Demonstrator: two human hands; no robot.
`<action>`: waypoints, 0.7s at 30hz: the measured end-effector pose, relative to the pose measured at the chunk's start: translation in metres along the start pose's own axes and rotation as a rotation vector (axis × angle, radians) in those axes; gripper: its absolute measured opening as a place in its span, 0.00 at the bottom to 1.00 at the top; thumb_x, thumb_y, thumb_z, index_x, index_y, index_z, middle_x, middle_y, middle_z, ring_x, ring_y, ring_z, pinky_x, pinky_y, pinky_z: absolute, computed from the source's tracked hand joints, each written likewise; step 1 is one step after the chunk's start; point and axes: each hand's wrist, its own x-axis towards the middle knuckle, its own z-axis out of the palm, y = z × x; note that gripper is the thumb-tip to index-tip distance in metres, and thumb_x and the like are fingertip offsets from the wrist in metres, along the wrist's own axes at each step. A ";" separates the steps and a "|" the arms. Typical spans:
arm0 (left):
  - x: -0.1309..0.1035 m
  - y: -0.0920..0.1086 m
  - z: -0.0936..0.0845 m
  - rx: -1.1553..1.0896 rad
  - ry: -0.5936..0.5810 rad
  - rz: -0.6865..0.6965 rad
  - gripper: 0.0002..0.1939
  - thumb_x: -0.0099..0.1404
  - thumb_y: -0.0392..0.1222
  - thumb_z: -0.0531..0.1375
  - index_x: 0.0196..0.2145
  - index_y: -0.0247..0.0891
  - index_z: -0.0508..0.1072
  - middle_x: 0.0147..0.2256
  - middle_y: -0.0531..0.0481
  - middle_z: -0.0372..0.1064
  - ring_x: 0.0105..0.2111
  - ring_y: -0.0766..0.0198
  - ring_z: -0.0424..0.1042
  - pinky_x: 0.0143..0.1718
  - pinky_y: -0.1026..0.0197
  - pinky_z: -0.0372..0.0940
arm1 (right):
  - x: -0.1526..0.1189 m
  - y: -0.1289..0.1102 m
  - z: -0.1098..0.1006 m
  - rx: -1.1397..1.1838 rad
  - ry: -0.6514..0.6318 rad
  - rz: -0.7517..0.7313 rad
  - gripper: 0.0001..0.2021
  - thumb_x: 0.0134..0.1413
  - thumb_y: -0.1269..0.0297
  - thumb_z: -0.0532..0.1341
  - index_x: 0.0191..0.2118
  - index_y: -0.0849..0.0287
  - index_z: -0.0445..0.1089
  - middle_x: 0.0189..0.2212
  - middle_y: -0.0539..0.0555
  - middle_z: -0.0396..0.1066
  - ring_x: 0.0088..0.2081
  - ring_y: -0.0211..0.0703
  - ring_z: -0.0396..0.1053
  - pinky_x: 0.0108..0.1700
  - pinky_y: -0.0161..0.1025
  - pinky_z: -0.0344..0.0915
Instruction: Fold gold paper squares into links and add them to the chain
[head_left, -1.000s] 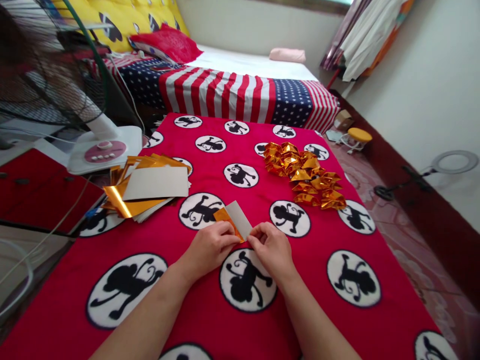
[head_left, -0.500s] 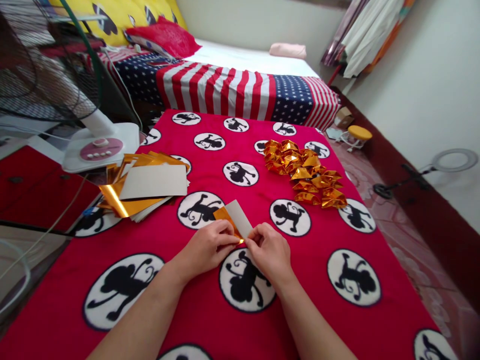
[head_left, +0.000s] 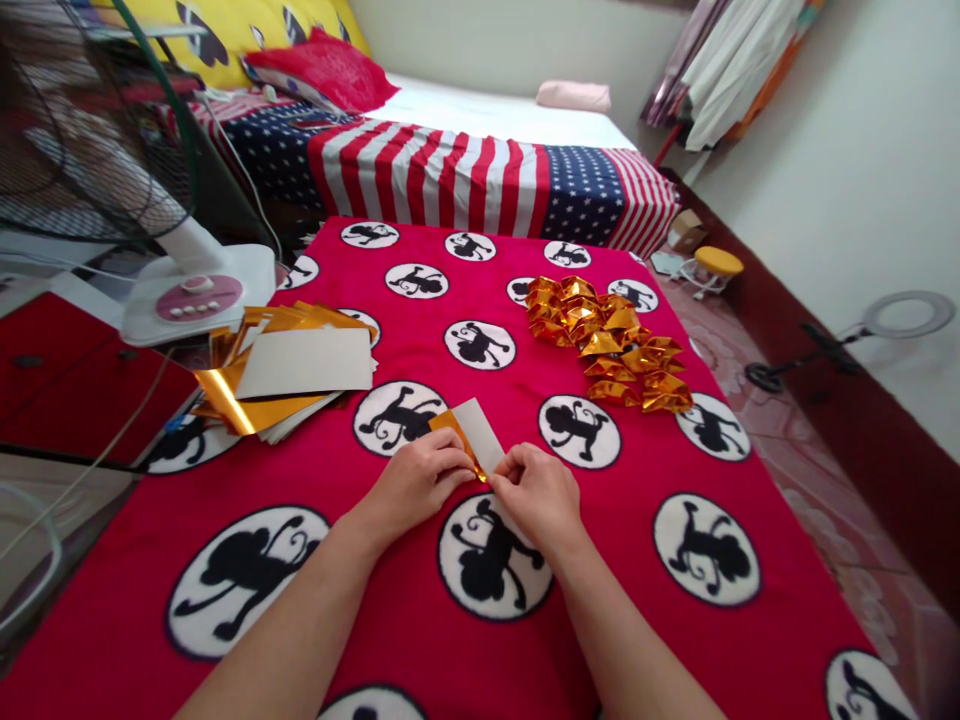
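A partly folded paper (head_left: 478,432), gold on one side and pale grey on the other, lies at the middle of the red cloth (head_left: 600,540). My left hand (head_left: 424,472) pinches its gold lower left edge. On the other side, my right hand (head_left: 536,490) pinches the lower right edge, its fingertips close to those of my left hand. A small gold corner shows between them. To the left rests a loose stack of gold and grey sheets (head_left: 307,362). Several folded gold pieces (head_left: 611,340) sit in a cluster at the back right.
A fan (head_left: 184,285) stands left of the cloth. Behind is a bed with a striped cover (head_left: 442,175) and a red pillow (head_left: 330,70). On the floor at right are a yellow stool (head_left: 718,262) and a ring light (head_left: 909,316).
The fingers of my left hand have shifted slightly at the paper's lower corner, where less gold shines now. The view has moved a little.
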 end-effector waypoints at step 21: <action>0.004 0.006 0.006 0.057 0.061 -0.089 0.08 0.64 0.33 0.58 0.26 0.36 0.69 0.31 0.50 0.64 0.33 0.65 0.65 0.35 0.62 0.59 | 0.007 -0.001 -0.007 -0.043 -0.122 0.034 0.03 0.44 0.61 0.64 0.24 0.50 0.75 0.25 0.47 0.75 0.29 0.38 0.69 0.28 0.35 0.48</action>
